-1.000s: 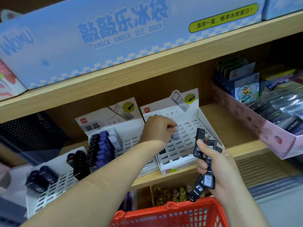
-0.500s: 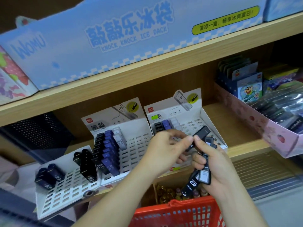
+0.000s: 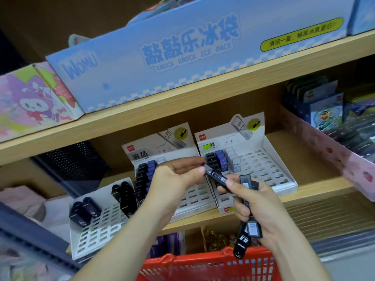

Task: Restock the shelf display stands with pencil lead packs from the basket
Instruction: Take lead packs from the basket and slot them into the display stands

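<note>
1 lead pack (image 3: 216, 176) pinched by left hand (image 3: 174, 179) (right hand (image 3: 261, 205) grips spare packs (image 3: 248, 228)).

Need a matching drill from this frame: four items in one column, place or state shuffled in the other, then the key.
Column 1
1. left hand
2. right hand
3. red basket
4. blue ice pack box

Column 2
A. sits on the upper shelf
B. pinches one end of a single black pack
C. grips a bunch of packs
D. lowest in view, below both hands

Pairs: 1-B; 2-C; 3-D; 4-A
</note>
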A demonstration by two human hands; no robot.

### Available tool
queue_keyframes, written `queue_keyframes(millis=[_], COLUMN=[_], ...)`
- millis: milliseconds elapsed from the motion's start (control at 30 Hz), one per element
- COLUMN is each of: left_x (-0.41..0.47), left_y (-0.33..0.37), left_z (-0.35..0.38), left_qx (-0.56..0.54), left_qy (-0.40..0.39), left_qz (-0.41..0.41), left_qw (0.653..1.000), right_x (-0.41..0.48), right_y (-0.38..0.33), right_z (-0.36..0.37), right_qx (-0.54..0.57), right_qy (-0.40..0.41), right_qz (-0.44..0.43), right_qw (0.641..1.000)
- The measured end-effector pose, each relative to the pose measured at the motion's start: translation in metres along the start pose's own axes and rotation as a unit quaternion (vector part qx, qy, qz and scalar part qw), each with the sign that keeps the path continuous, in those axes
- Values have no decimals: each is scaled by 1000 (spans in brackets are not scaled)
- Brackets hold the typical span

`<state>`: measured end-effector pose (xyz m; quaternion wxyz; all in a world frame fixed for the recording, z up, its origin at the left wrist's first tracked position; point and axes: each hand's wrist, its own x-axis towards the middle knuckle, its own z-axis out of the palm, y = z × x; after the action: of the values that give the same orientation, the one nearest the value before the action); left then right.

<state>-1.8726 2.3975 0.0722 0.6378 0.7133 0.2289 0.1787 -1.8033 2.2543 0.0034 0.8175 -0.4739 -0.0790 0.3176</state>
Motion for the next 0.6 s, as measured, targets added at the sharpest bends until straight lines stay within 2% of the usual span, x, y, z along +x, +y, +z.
queue_keyframes(millis=[100,267,433,467,533,600], left_x=[1,1,-1,-1,-2,-5], left_y=[5,9,13,13,15,18], left_z=[-9,-19,-32,-37,-51,-70], left_qx=[-44,52,129,131,116,106], left_qy=[-5,-41,-43,-27,20,61], left_qz=[-27,-26,9,15,23,30], left_qw=[999,997,991,991,993,992], right_x=[2,2,3,3,4,6], right_y=[4,8,12,13,15,19], right_z=[4,9,16,18,22,27], right_qx=[-47,-122,-118,-86,44,185], right_qy=[4,-7,11,19,29,36], right_qz=[-15,-40,-25,-5,51,98], right_qw=[999,992,993,996,997,977])
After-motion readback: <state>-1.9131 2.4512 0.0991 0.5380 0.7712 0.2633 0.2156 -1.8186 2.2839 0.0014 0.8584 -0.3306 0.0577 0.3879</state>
